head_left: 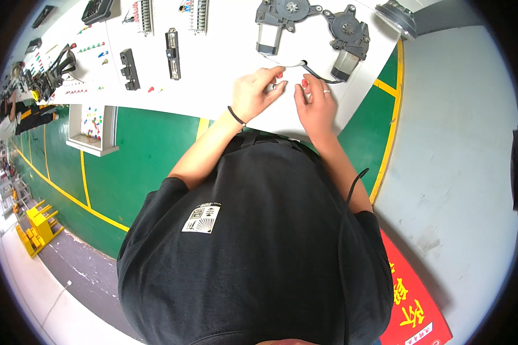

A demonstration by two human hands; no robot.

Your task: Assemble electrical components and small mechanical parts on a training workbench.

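Above the white board's near edge, my left hand [258, 94] is closed with its fingertips around a small red piece [280, 75]. My right hand [317, 109], with a ring on one finger, pinches another small red piece [305, 84]. Both pieces are too small for me to tell their exact kind. Just beyond my hands lie two electric gear motors with black housings and silver bodies, the left motor [269, 38] and the right motor [346, 63]. A dark cable [318, 75] runs from a hole in the board to the right motor.
Terminal strips [198, 16] and black switch panels [172, 54] are mounted left on the white board. An open drawer [92, 148] with small coloured parts juts out below it. A round lamp-like unit [398, 19] sits at the far right corner, beside a grey wall [443, 115].
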